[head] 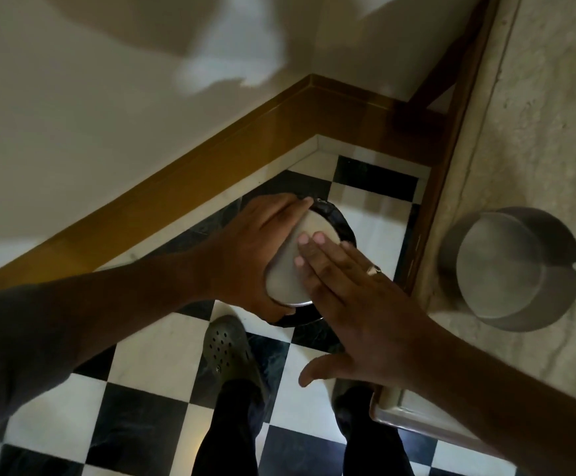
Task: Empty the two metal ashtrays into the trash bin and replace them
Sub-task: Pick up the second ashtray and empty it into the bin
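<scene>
My left hand (248, 249) grips a round metal ashtray (288, 269) turned upside down, its flat base facing up. It hangs over the black trash bin (338, 219) on the floor, whose rim shows behind and below it. My right hand (355, 286) lies flat with fingers spread, fingertips touching the upturned base. A second metal ashtray (509, 269) with notched rim stands upright on the beige table (537, 132) at the right; its inside looks bare.
The bin stands in a corner of a black-and-white checkered floor (142, 407), against a brown skirting board (211, 159) and white wall. The table's dark wooden edge (441, 187) runs beside the bin. My feet in dark clogs (228, 348) are below.
</scene>
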`<move>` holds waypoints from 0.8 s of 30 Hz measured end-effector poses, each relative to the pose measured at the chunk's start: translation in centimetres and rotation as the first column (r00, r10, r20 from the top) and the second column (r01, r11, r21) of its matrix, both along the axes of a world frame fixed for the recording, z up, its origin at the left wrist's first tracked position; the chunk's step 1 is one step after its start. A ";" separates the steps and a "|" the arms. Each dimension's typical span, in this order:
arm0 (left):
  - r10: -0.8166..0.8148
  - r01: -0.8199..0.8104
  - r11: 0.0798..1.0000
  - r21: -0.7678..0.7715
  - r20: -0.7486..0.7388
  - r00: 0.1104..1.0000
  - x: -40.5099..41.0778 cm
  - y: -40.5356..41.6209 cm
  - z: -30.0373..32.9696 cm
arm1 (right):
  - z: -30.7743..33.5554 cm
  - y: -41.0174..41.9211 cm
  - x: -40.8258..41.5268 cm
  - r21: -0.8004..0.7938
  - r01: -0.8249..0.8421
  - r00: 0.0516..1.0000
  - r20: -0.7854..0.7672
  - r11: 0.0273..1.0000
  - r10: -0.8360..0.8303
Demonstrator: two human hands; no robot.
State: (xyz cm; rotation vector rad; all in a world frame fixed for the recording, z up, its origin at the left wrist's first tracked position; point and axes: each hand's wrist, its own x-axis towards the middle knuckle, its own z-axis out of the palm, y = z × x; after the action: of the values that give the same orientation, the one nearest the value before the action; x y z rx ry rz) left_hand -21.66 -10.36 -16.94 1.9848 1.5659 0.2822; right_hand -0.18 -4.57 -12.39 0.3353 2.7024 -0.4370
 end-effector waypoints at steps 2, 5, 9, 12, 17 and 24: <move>0.006 -0.006 1.000 -0.020 0.007 1.000 -0.3 -0.3 -0.3 | 0.6 0.1 0.0 0.023 0.123 0.962 -0.247 0.992 -0.113; 0.020 -0.020 1.000 -0.001 0.011 1.000 -0.7 -0.7 -0.6 | 2.3 0.0 0.2 0.032 0.309 0.774 -0.589 0.951 -0.232; 0.014 -0.014 0.999 0.030 0.016 1.000 -0.3 -0.5 -1.2 | 1.2 -0.7 0.1 0.069 0.166 0.937 -0.321 0.984 -0.136; -0.036 0.034 0.999 -0.028 -0.049 0.998 0.2 -1.0 -1.6 | -1.8 -2.3 0.2 -0.118 -0.030 0.988 0.144 0.993 0.047; 0.045 -0.044 0.997 -0.062 0.020 0.999 0.6 -2.0 -1.8 | -3.3 -3.4 0.1 0.012 0.156 0.986 -0.060 0.988 -0.155; 0.166 -0.169 0.986 0.003 0.167 0.972 1.0 -0.9 -2.0 | -4.1 -2.1 -0.8 0.002 0.380 0.904 -0.212 0.925 -0.371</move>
State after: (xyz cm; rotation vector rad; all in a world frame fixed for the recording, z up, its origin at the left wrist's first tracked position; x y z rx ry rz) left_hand -20.71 -11.23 -18.97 1.7933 1.6288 0.5174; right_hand -0.96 -6.65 -16.51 0.8799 2.8530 -0.5476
